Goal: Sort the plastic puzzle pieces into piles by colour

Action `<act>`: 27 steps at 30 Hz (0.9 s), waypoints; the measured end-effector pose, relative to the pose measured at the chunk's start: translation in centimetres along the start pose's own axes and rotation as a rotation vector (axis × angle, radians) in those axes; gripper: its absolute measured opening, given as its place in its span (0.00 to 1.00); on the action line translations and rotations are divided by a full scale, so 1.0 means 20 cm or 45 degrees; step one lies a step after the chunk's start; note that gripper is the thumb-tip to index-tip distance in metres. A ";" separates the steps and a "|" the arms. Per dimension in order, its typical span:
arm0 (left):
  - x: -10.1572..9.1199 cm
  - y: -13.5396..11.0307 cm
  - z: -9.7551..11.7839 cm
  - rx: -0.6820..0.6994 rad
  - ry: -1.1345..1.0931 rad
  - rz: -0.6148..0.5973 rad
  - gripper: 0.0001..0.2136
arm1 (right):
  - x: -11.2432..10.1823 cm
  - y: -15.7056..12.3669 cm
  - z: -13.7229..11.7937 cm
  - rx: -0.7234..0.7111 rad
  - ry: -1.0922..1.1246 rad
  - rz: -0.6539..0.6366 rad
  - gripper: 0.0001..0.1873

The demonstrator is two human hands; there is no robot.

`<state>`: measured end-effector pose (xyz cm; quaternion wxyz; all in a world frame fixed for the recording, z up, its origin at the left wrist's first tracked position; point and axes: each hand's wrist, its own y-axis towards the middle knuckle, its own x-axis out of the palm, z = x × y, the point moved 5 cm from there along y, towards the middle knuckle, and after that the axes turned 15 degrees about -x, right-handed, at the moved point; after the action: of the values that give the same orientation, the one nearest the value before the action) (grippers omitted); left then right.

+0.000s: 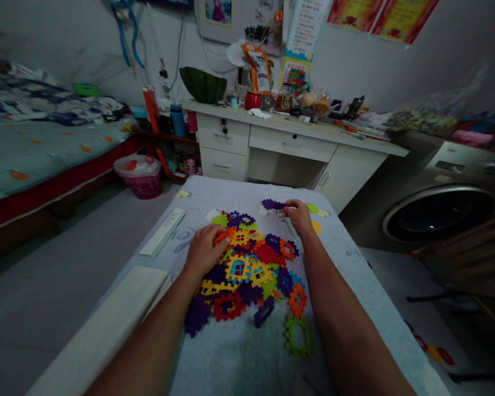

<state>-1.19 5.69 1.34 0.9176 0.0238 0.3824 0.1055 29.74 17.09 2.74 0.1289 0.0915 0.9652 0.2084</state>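
A heap of colourful plastic interlocking building pieces with toothed edges lies on the cloth-covered table, among them a yellow window piece, a red piece and a dark purple piece. My left hand rests at the heap's left side, its thumb and fingers closed around an orange building piece. Beyond the heap at the right, my right hand pinches one end of a purple building piece, held just over the cloth. A green frame piece lies apart at the near right, by my right forearm.
A white box and a narrow white strip lie along the table's left side. Behind the table stands a white desk with a watermelon-patterned bowl. A washing machine is at right, a pink bin at left.
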 end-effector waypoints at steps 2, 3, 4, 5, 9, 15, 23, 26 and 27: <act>0.00 0.00 0.00 -0.003 -0.001 -0.003 0.15 | 0.01 0.01 0.01 -0.053 -0.068 0.014 0.13; 0.00 0.00 0.00 -0.005 -0.001 -0.005 0.15 | 0.01 0.01 0.02 -0.096 -0.096 0.020 0.14; 0.00 0.00 0.00 -0.006 0.000 -0.007 0.15 | 0.02 0.02 0.02 -0.148 -0.110 0.024 0.14; 0.00 0.00 0.00 -0.006 0.000 -0.007 0.15 | 0.02 0.02 0.02 -0.203 -0.107 0.030 0.15; 0.00 0.00 0.00 0.006 0.006 0.003 0.13 | 0.06 0.03 0.04 -0.296 -0.093 -0.045 0.19; 0.00 0.00 0.01 0.006 0.001 0.014 0.13 | 0.09 0.01 0.07 -0.318 -0.472 -0.288 0.18; 0.00 0.00 0.00 -0.001 0.008 0.009 0.14 | 0.10 -0.02 0.08 -0.300 -0.755 -0.468 0.19; 0.00 0.00 0.00 0.007 0.017 0.009 0.14 | 0.13 -0.02 0.01 -0.374 -0.747 -0.497 0.18; 0.00 0.00 0.00 0.009 0.016 0.009 0.14 | 0.16 -0.02 -0.03 -0.417 -0.717 -0.530 0.18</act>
<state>-1.17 5.76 1.35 0.9147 0.0279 0.3886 0.1076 26.47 17.24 2.38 0.4414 -0.0746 0.8438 0.2961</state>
